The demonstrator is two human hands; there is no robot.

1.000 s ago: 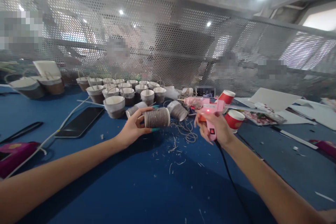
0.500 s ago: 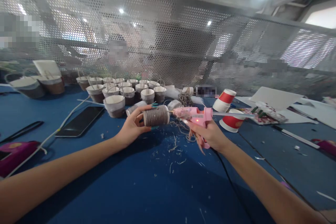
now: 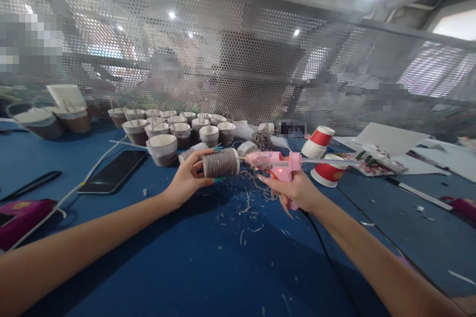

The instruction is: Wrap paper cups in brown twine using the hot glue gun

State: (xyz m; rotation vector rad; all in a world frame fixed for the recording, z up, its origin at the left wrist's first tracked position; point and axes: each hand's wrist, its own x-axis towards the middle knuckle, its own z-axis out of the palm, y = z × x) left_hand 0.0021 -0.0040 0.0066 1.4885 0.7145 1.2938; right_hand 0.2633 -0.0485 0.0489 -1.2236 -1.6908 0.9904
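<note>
A cord-wrapped cup is being held sideways between the left hand, which is gripping it, and the right hand, which is clasping a pink glue gun. Far left, pale-rimmed cups are standing upright, their insides hard to make out.

Pink glue gun; grey-brown, finely ringed cup; blue tabletop; red-and-white paper cups.

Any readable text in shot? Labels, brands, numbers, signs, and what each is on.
No text can be read.
Glue gun: pale print on its side, too small to read.
Lower red cup: faint mark, too blurred to read.
Purple item at far left: gold mark, too blurred to tell if it is lettering.
</note>
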